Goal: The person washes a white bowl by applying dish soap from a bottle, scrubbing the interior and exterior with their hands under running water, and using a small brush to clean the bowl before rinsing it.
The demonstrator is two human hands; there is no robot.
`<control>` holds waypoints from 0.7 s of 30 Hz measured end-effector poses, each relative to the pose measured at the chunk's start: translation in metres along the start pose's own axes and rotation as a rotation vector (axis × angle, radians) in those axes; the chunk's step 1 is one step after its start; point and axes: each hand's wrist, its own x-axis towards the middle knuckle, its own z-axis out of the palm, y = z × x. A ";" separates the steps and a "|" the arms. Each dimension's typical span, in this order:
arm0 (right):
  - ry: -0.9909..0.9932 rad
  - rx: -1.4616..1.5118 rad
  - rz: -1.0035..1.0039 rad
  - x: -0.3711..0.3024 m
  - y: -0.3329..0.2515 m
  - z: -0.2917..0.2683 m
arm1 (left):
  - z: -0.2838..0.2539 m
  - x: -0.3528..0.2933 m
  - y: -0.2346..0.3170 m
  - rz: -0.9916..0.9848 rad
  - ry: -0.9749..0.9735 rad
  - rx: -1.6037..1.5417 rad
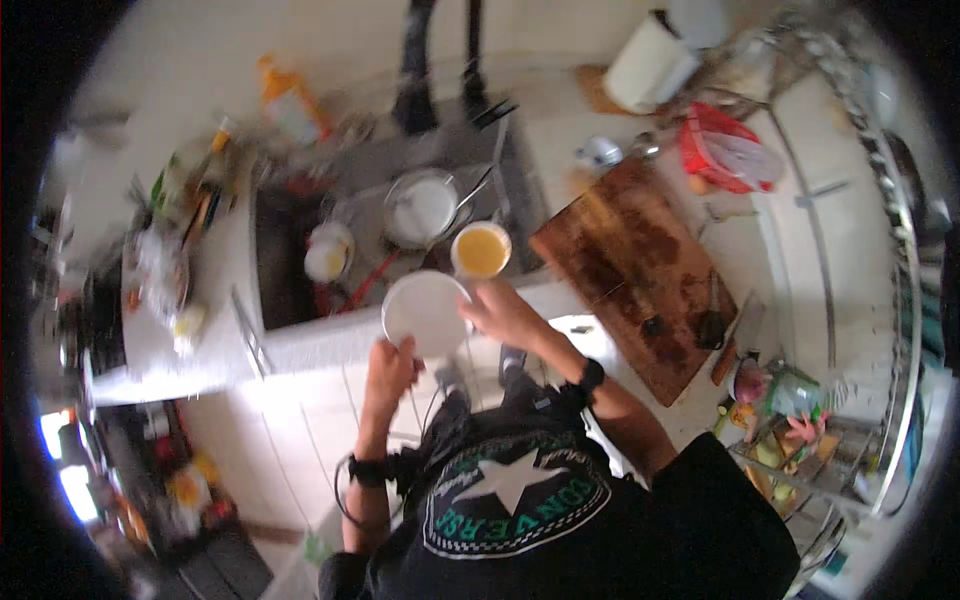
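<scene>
Between my two hands is a round white dish (424, 310), plain and blurred; I cannot tell whether it is a plate or a shallow bowl. My left hand (392, 370) is closed on its near left rim, and my right hand (503, 318) grips its right side. Just beyond the right hand, a white bowl of yellow liquid (481, 250) sits at the sink's near right edge. A metal pot (423, 207) with whitish contents stands in the dark sink (285, 225). To its left, a small bowl (328, 253) holds something white and yellow.
A stained wooden cutting board (640, 250) lies on the right counter, with a knife (737, 335) beside it. Behind it is a red basket (715, 155). A black faucet (415, 100) rises at the back, near an orange bottle (290, 105). Metal tongs (250, 335) lie on the left counter.
</scene>
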 end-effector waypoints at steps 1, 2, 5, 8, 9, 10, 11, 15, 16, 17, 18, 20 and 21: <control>0.048 -0.040 0.000 -0.005 -0.008 -0.023 | 0.011 -0.001 0.016 0.049 -0.101 -0.002; 0.069 0.089 0.205 -0.020 -0.025 -0.050 | 0.023 -0.008 0.040 0.095 -0.180 -0.017; 0.300 -0.063 0.377 -0.078 -0.050 -0.133 | 0.072 -0.019 0.115 0.477 -0.279 0.210; 0.717 -0.249 0.174 -0.118 -0.093 -0.210 | 0.110 -0.057 0.212 0.782 -0.294 0.372; 0.792 -0.179 0.237 -0.123 -0.131 -0.233 | 0.125 -0.063 0.235 0.815 -0.309 0.361; 0.861 -0.224 0.194 -0.133 -0.148 -0.258 | 0.145 -0.070 0.258 0.899 -0.321 0.325; 0.923 -0.207 0.156 -0.145 -0.154 -0.283 | 0.165 -0.075 0.277 0.982 -0.335 0.289; 1.036 -0.210 0.152 -0.170 -0.176 -0.363 | 0.227 -0.086 0.347 0.784 -0.730 0.083; 1.080 -0.204 0.144 -0.171 -0.182 -0.380 | 0.240 -0.082 0.367 0.812 -0.736 0.089; 1.122 -0.200 0.136 -0.173 -0.187 -0.396 | 0.254 -0.072 0.389 0.765 -0.811 0.130; 1.143 -0.220 0.125 -0.178 -0.184 -0.412 | 0.272 -0.064 0.407 0.716 -0.892 0.167; 1.121 -0.015 0.086 -0.194 -0.173 -0.442 | 0.309 -0.061 0.439 0.664 -0.977 0.082; 1.127 0.038 0.030 -0.195 -0.165 -0.448 | 0.321 -0.055 0.452 0.567 -1.009 0.023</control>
